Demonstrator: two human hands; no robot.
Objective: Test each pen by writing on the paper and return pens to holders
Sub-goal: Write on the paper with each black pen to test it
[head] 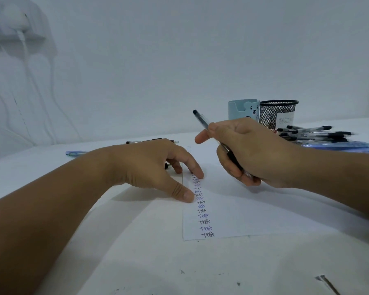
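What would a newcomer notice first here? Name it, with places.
First, the right hand gripping a black pen above the paper, tip off the sheet. Next, the column of handwritten "Test" words down the paper's left edge, where the left hand presses. Behind lie loose pens beside two holders.

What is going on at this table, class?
A person is testing pens. The right hand grips a black pen, tip down by the paper. The left hand rests its fingertips on the paper's left edge, beside a column of "Test" words. A pile of pens lies right of two holders, a blue one and a mesh one.
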